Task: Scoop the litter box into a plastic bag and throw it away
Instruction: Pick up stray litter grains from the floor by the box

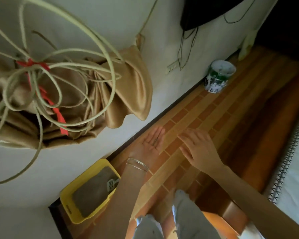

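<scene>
A yellow litter box [68, 197] stands on the floor against the white wall at the lower left, filled with grey-brown litter. A pale slotted scoop [111, 184] lies in its right corner. My left hand [152, 141] is held out above the floor, palm up and fingers apart, with a few dark specks on the palm and thin bangles on the wrist. My right hand [198, 149] hovers beside it, palm down, fingers spread, holding nothing. No plastic bag is visible.
A green and white tub [217, 75] stands by the wall farther along the orange tiled floor [205, 107]. Bunched tan curtains [86, 94] and looped pale cord [100, 47] hang at the upper left. A white bedspread with a dark fringe [290, 152] borders the right.
</scene>
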Demonstrator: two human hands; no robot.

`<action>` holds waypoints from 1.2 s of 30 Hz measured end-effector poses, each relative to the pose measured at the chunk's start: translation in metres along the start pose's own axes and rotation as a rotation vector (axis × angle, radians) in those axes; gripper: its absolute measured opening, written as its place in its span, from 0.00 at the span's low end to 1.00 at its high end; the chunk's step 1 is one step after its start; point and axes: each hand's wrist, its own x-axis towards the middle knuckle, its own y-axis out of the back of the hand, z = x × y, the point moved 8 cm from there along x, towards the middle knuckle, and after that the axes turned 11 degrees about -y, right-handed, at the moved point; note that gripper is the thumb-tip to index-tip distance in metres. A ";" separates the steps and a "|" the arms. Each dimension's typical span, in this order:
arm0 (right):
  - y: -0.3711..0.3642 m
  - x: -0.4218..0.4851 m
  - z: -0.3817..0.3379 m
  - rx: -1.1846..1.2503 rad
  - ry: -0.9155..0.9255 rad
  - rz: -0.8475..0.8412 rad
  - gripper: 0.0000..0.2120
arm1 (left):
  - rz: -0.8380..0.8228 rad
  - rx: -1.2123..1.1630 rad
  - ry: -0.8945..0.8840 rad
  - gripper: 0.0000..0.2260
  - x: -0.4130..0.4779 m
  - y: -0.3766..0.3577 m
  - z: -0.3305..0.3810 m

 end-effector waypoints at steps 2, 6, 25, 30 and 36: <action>0.001 -0.003 0.019 0.019 -0.045 -0.006 0.22 | 0.067 -0.015 0.019 0.16 0.008 -0.011 -0.010; 0.009 0.003 0.063 0.027 -0.118 -0.002 0.21 | 0.032 0.050 0.044 0.15 0.027 -0.048 -0.040; 0.065 0.102 0.311 -0.013 -0.246 0.105 0.20 | -0.013 0.186 0.116 0.13 0.174 -0.223 -0.201; 0.059 0.121 0.356 0.003 -0.279 0.099 0.20 | 0.006 0.204 0.153 0.13 0.208 -0.248 -0.233; 0.047 0.162 0.407 -0.014 -0.332 0.061 0.22 | -0.003 0.227 0.183 0.14 0.264 -0.285 -0.262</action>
